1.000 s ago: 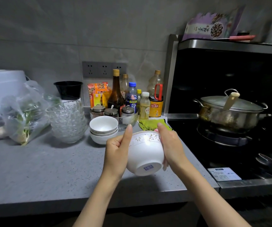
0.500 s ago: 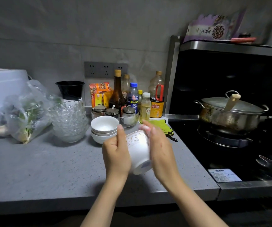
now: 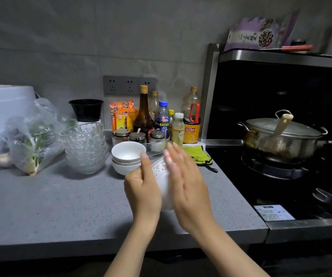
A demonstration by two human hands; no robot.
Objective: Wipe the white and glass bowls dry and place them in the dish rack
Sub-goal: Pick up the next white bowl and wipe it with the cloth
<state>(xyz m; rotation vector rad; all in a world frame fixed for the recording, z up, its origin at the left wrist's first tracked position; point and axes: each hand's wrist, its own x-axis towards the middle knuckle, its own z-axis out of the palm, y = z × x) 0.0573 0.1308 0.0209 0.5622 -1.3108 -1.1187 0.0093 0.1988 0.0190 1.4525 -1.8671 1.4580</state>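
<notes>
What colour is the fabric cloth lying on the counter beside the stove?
The fabric cloth is bright yellow-green, with a black edge; head view.

The patterned bowl (image 3: 160, 172) is glazed ceramic, smooth and glossy, like the stacked white bowls (image 3: 128, 154) beside it, while the glass bowls (image 3: 85, 144) are clear, ribbed glass with bright glints. The countertop (image 3: 61, 206) is a matt, speckled grey, stone-like slab, the bag (image 3: 31, 136) thin crinkled clear plastic, and the green cloth (image 3: 198, 154) soft and nubbly. The pot (image 3: 277, 144) is dulled, stained metal with a pale wooden handle (image 3: 283, 123), on a glossy black hob (image 3: 241, 186) — and the 3 jars (image 3: 138, 136) have shiny metal tops.
</notes>
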